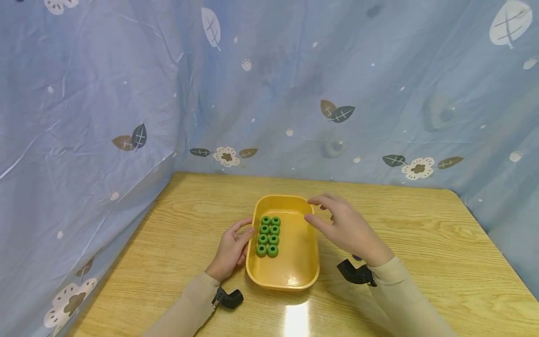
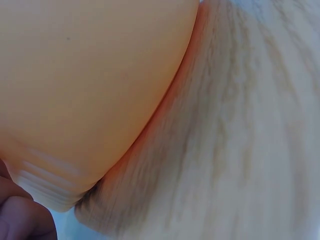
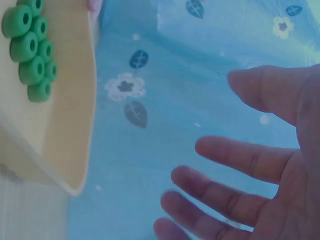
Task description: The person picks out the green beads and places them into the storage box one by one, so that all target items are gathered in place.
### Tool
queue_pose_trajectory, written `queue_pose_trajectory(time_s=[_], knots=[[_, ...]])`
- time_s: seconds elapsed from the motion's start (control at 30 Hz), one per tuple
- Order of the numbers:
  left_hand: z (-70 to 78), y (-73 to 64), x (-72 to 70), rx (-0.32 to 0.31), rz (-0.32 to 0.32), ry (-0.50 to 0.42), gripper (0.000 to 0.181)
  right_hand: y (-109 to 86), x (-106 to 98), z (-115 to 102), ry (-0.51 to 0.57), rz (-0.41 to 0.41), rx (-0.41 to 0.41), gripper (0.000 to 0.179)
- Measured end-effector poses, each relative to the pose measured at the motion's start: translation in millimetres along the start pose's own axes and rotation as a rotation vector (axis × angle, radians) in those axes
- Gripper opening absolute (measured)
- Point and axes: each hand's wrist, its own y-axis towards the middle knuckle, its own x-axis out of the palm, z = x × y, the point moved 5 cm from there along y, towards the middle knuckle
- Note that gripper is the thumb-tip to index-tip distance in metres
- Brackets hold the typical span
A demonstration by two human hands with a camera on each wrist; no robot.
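A yellow rectangular tray (image 1: 296, 274) is in front of me on the wooden table. Green ring-shaped beads (image 1: 273, 239) stand in two columns along its left inner side, holes facing up. My left hand (image 1: 229, 248) grips the tray's left rim, thumb over the edge and fingers outside; in the left wrist view only some curled fingers (image 2: 22, 215) show beside the tray wall (image 2: 90, 90). At the upper right rim is my right hand (image 1: 343, 224), thumb and fingers apart. The right wrist view shows that hand (image 3: 260, 165) with spread fingers and nothing held, away from the tray wall (image 3: 70, 115).
A small dark blue thing (image 1: 357, 257) lies partly hidden under the right wrist. Black curved mounts (image 1: 357, 274) are strapped to both wrists. A blue patterned curtain (image 1: 294, 93) hangs behind and to the sides of the wooden table (image 1: 421, 234).
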Motion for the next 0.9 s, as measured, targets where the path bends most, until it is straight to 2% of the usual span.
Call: queue_pose_trajectory(time_s=[0.27, 0.57, 0.9], knots=[[-1.5, -0.7, -0.7, 0.003, -0.011, -0.024, 0.043, -15.0, -11.6, -2.5, -0.12, 0.048, 0.021, 0.067], [-5.1, -0.8, -1.0, 0.002, -0.002, -0.021, 0.043, -25.6, -23.1, -2.2, -0.255, 0.053, 0.127, 0.081], [-4.4, -2.5, 0.6, 0.0, 0.002, -0.003, 0.046, -30.7, -32.5, 9.2, -0.26, 0.018, 0.19, 0.085]])
